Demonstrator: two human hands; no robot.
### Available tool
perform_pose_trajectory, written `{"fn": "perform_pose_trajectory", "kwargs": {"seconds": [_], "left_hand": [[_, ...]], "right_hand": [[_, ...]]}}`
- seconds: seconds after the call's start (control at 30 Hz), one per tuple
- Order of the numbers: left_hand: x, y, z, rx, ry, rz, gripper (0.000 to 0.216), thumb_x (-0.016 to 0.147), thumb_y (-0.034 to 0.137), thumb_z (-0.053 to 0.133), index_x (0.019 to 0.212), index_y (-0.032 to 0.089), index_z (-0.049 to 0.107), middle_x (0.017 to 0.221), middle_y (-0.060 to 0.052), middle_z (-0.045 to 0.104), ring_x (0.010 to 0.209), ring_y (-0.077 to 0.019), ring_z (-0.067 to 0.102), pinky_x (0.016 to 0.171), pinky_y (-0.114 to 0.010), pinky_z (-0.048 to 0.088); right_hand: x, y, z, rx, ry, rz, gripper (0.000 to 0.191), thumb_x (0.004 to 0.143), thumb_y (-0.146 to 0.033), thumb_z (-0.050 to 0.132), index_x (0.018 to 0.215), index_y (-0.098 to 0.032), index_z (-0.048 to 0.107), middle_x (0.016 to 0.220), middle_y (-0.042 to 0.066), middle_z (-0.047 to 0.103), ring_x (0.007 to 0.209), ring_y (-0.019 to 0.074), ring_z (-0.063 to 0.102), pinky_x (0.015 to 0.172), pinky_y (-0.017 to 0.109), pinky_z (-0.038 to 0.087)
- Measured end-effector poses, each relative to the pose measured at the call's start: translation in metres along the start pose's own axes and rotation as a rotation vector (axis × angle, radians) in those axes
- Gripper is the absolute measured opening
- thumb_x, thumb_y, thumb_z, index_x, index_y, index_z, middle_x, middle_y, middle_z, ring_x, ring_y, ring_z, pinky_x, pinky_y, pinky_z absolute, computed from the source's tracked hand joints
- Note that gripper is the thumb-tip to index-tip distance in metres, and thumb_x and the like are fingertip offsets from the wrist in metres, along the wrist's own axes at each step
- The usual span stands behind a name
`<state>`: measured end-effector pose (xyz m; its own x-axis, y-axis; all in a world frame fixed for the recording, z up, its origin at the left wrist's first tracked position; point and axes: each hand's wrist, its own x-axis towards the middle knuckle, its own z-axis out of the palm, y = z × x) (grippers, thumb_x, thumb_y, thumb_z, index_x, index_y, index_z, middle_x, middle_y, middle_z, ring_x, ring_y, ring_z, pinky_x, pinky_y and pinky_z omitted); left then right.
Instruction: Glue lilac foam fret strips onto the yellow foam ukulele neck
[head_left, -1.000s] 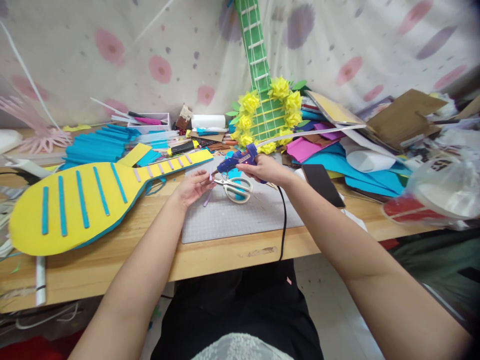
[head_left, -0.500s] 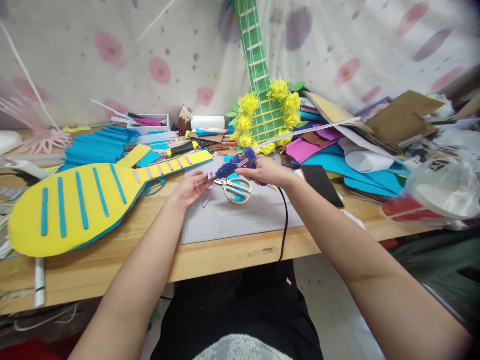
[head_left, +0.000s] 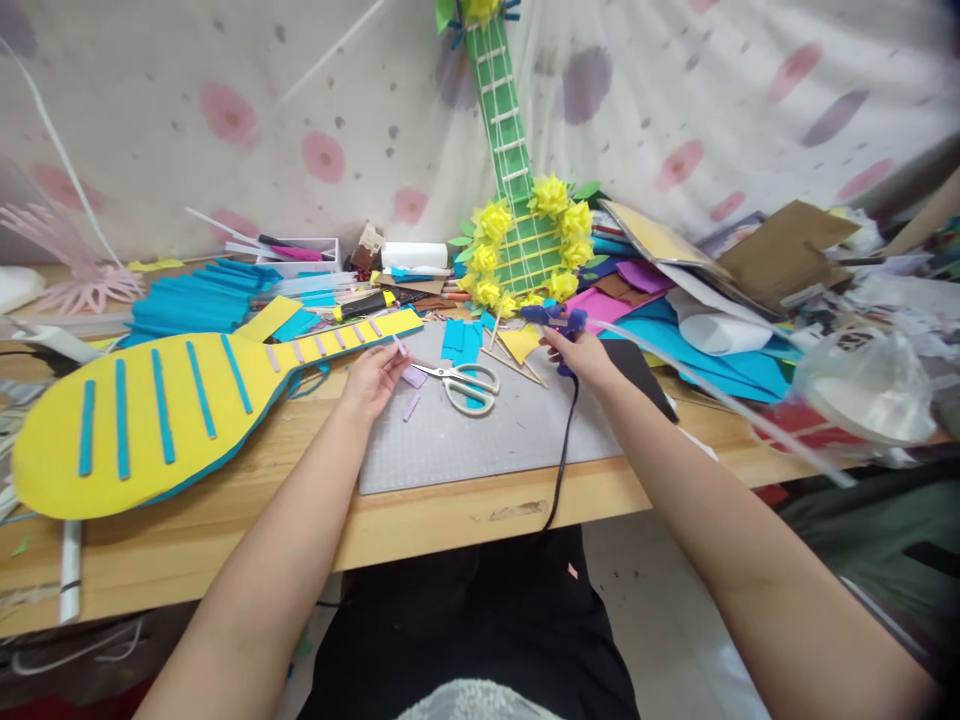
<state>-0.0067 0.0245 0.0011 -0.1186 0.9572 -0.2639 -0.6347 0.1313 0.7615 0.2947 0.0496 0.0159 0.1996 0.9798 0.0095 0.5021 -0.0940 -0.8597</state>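
Purple strip [head_left: 400, 345] in the left hand [head_left: 377, 380], glue gun [head_left: 556, 319] in the right hand [head_left: 585, 358]

The left hand pinches the small purple strip between thumb and fingertips, over the far left part of the grey cutting mat [head_left: 450, 462], near the neck of a yellow guitar-shaped cut-out [head_left: 52, 430]. The right hand is wrapped around the blue glue gun, well apart from the strip, above the far right part of the mat. A long translucent glue stick [head_left: 720, 397] juts from the gun's rear towards the right, and a black cord [head_left: 561, 465] runs down across the mat and over the table's edge.

Between the hands, open white-handled scissors [head_left: 469, 388] lie on the mat, blades towards the left hand. Purple scraps [head_left: 413, 377] lie just beside the blades; blue pieces [head_left: 461, 338], thin wooden sticks [head_left: 517, 368] and a yellow scrap [head_left: 519, 343] lie farther back. Blue bars [head_left: 201, 387] cross the cut-out's body, and short purple bars [head_left: 321, 344] line its neck. Behind stands a green guitar model [head_left: 508, 140] ringed with yellow flowers [head_left: 576, 220].
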Motion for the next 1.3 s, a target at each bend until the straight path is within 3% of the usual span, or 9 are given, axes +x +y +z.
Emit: {"fn": "perform_pose_trajectory", "kwargs": {"seconds": [0.2,0.47,0.63,0.73,0.8,0.9,1.03,1.17,1.3], "left_hand": [[0.001,-0.002,-0.001,0.021,0.004,0.035,0.014,0.073,0.005,0.056,0.064,0.013,0.050,0.062,-0.001,0.062,0.059,-0.0072,0.060,0.074,-0.026,0.053],[0.001,-0.006,0.000,0.063,0.027,0.089,0.023,0.065,0.007,0.064,0.066,0.015,0.043,0.060,0.000,0.062,0.059,-0.0087,0.061,0.074,-0.029,0.052],[0.003,-0.013,0.001,0.139,0.050,0.150,0.027,0.061,0.011,0.067,0.069,0.016,0.041,0.060,0.001,0.060,0.058,-0.0100,0.061,0.070,-0.028,0.052],[0.002,-0.017,0.003,0.212,0.084,0.173,0.029,0.058,0.012,0.067,0.071,0.017,0.041,0.058,0.004,0.056,0.058,-0.0107,0.061,0.069,-0.029,0.052],[0.000,-0.019,0.006,0.275,0.089,0.191,0.030,0.057,0.013,0.067,0.071,0.018,0.041,0.058,0.005,0.056,0.057,-0.0111,0.062,0.067,-0.029,0.052],[-0.003,-0.021,0.009,0.351,0.082,0.216,0.034,0.055,0.015,0.067,0.073,0.019,0.039,0.059,0.005,0.058,0.055,-0.0115,0.061,0.063,-0.028,0.051],[-0.004,-0.021,0.009,0.391,0.085,0.231,0.037,0.052,0.015,0.067,0.075,0.019,0.038,0.056,0.007,0.056,0.051,-0.0101,0.058,0.062,-0.028,0.050],[-0.001,-0.020,0.005,0.431,0.107,0.237,0.037,0.051,0.016,0.068,0.074,0.020,0.039,0.053,0.009,0.051,0.048,-0.0098,0.056,0.057,-0.027,0.049],[0.000,-0.020,0.004,0.449,0.135,0.213,0.037,0.052,0.015,0.068,0.074,0.020,0.038,0.056,0.008,0.052,0.051,-0.0122,0.059,0.055,-0.027,0.049]], "right_hand": [[0.001,0.026,0.001,-0.306,0.027,0.023,0.033,0.075,-0.047,0.054,0.081,-0.016,0.059,0.074,0.009,0.063,0.066,0.0183,0.058,0.061,0.029,0.043],[-0.008,0.020,-0.001,-0.517,-0.002,0.028,0.052,0.076,-0.051,0.052,0.110,-0.011,0.054,0.105,0.018,0.061,0.097,0.0278,0.058,0.079,0.035,0.043],[-0.043,0.008,-0.009,-0.942,0.126,-0.087,0.063,0.070,-0.043,0.064,0.114,-0.001,0.046,0.116,0.028,0.050,0.110,0.0362,0.047,0.086,0.042,0.039],[-0.064,-0.012,-0.005,-1.015,-0.036,-0.133,0.046,0.073,-0.043,0.061,0.102,-0.009,0.051,0.098,0.020,0.058,0.094,0.0315,0.055,0.075,0.040,0.042],[-0.071,-0.031,0.008,-0.916,-0.128,-0.258,0.037,0.073,-0.042,0.062,0.097,-0.014,0.052,0.090,0.013,0.060,0.087,0.0270,0.057,0.071,0.036,0.042],[-0.069,-0.063,0.042,-0.711,-0.194,-0.648,0.028,0.074,-0.030,0.062,0.097,-0.018,0.051,0.096,0.009,0.060,0.091,0.0234,0.054,0.077,0.035,0.041],[-0.054,-0.089,0.093,-0.619,-0.259,-1.014,0.049,0.072,-0.022,0.064,0.116,-0.016,0.044,0.115,0.012,0.054,0.106,0.0257,0.047,0.089,0.040,0.037],[-0.043,-0.096,0.121,-0.688,-0.289,-1.066,0.066,0.069,-0.017,0.067,0.127,-0.015,0.036,0.113,0.012,0.055,0.109,0.0268,0.043,0.091,0.042,0.035],[-0.043,-0.100,0.126,-0.756,-0.345,-1.061,0.066,0.071,-0.018,0.066,0.129,-0.012,0.035,0.104,0.013,0.058,0.104,0.0265,0.045,0.088,0.041,0.035]]}}
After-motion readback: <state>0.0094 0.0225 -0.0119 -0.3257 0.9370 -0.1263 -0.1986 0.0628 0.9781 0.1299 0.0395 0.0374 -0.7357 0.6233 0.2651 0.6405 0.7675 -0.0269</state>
